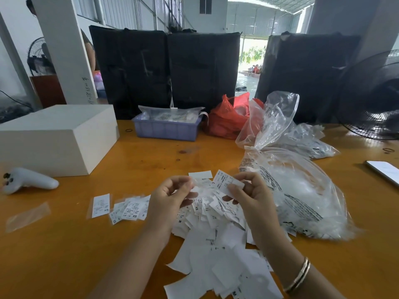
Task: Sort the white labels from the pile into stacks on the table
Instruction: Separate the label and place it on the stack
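- Glossy orange wooden table (86, 244) carries a loose pile of white labels (218, 251).
- Left hand (170, 197) pinches a thin clear sleeve (195, 182).
- Right hand (250, 193) grips a rectangular printed label (225, 181).

White labels (133, 209) left of the pile read "XS", upside down. Labels in the pile (207, 214) show "XS", "M", "L" and "S". Print on the clear bag (302, 190) is unreadable.

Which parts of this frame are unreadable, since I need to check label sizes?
Head view: labels in the right hand and left hand are motion-softened; XS prints left of the pile read; window glare streaks the table; edges bend from wide-angle distortion.
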### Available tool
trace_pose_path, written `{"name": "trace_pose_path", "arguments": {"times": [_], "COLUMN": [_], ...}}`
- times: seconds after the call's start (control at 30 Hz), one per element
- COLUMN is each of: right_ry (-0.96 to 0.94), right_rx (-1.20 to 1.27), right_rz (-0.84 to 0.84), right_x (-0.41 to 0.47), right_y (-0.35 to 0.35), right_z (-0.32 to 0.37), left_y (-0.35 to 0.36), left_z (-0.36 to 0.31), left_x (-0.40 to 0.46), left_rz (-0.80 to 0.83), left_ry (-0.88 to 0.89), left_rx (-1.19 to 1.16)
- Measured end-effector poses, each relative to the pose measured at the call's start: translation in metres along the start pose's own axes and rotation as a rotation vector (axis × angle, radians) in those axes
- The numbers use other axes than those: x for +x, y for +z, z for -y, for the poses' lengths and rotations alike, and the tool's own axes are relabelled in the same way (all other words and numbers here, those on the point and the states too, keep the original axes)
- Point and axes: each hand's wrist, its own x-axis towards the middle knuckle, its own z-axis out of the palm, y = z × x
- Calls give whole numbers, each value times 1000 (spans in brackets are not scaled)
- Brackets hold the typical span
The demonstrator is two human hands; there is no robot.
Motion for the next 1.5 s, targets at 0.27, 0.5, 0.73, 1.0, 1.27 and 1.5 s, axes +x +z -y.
{"name": "trace_pose_path", "arguments": {"times": [0.27, 0.5, 0.73, 1.0, 1.27, 1.5], "right_ry": [-95, -132, -142, -121, -41, -12], "right_rx": [-214, -189, -172, -52, -125, -124], "right_rz": [81, -43, -22, -15, 12, 19], "right_x": [-5, -4, -4, -3, -1, -2], "right_y": [3, 3, 5, 4, 5, 7], "right_z": [-6, -3, -3, 0, -5, -4], "left_y": [-1, 0, 2, 2, 1, 2], "left_z": [0, -1, -2, -6, -5, -4], "left_x": [0, -1, -3, -4, -3, -2], "left_rz": [7, 40, 56, 61, 88, 39], "left_ry": [-59, -65, -24, -31, -35, 41], "left_rx": [-30, -16, 56, -39, -107, -17]}}
